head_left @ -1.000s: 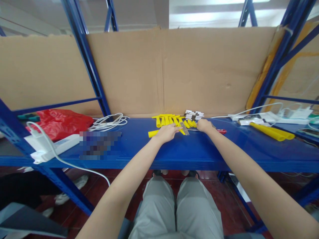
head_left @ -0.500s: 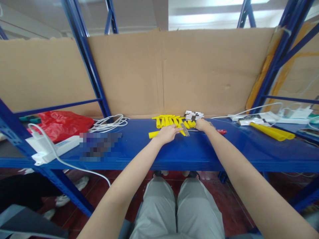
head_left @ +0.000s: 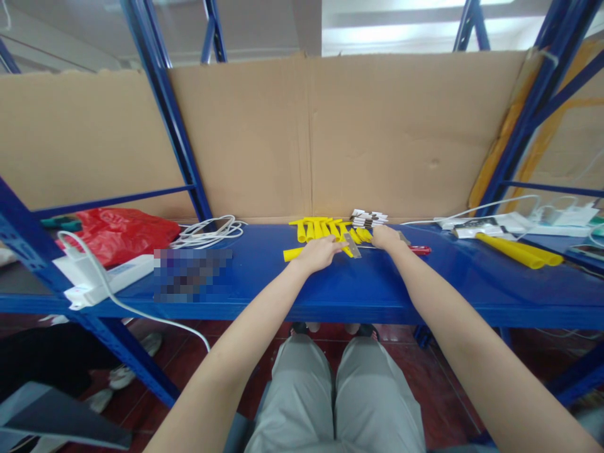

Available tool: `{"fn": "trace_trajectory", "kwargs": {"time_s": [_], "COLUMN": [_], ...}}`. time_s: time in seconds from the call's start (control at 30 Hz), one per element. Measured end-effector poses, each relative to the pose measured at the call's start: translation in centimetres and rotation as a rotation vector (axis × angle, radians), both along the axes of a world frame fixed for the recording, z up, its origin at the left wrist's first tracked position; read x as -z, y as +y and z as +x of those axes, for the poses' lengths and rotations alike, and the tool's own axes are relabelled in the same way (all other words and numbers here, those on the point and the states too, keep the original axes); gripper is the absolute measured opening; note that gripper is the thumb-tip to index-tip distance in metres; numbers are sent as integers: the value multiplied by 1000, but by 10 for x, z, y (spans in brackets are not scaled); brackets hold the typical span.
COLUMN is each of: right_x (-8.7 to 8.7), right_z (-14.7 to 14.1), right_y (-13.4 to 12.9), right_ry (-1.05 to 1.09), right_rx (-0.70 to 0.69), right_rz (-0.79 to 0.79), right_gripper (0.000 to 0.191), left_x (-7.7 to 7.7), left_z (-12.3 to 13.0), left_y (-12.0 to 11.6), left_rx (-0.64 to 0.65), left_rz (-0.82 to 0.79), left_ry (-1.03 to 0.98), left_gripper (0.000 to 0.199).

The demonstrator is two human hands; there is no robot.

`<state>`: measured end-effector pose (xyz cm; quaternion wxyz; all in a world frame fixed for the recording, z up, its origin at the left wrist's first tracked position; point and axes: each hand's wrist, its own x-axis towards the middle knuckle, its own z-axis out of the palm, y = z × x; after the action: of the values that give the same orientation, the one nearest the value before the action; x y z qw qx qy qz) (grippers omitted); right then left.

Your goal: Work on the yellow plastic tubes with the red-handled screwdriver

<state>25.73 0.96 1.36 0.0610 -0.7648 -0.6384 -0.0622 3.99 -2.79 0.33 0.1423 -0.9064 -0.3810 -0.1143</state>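
My left hand (head_left: 322,253) is closed over a yellow tube (head_left: 292,254), which lies on the blue tabletop and pokes out on the left. By its fingertips a thin flat metal plate (head_left: 352,246) lies across the yellow tip. My right hand (head_left: 385,238) is closed just right of some small yellow pieces (head_left: 362,235); its fingers point away and what they hold is hidden. A red-handled tool (head_left: 419,250) extends to the right from beneath that wrist. Behind my left hand several yellow tapered tubes (head_left: 310,231) lie side by side.
Black-and-white strips (head_left: 369,218) are stacked near the cardboard wall (head_left: 377,138). Larger yellow tubes (head_left: 516,250) lie to the right. On the left are a red plastic bag (head_left: 125,236), a coiled white cable (head_left: 210,233) and a power strip (head_left: 113,280). Blue posts (head_left: 177,126) frame the table.
The view has shifted very slightly. Both hands stay in nearly the same place over the yellow pieces, and nothing has visibly been picked up or let go.
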Motion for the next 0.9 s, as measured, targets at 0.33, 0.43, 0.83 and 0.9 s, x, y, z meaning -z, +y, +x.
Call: {"fn": "trace_trajectory", "kwargs": {"time_s": [0.33,0.43,0.83,0.9], "right_x": [-3,-3,-1,-4], "right_z": [-1,0,15,17], "right_y": [-5,-7,-10,-14], "right_ry": [4,12,300,355], "right_rx": [10,30,147,121], "right_rz": [-13,10,289,427], "right_gripper": [39,39,36,35], "left_x": [-2,-1,-2,-2], "left_z": [1,1,1,1], "left_y": [-3,-3,-3,-3], "left_rx": [-5,-6,-6,-4], "left_rz": [-4,-1,-3,0], "left_ry": [-10,-9,-8,-5], "left_gripper": [42,42,42,43]}}
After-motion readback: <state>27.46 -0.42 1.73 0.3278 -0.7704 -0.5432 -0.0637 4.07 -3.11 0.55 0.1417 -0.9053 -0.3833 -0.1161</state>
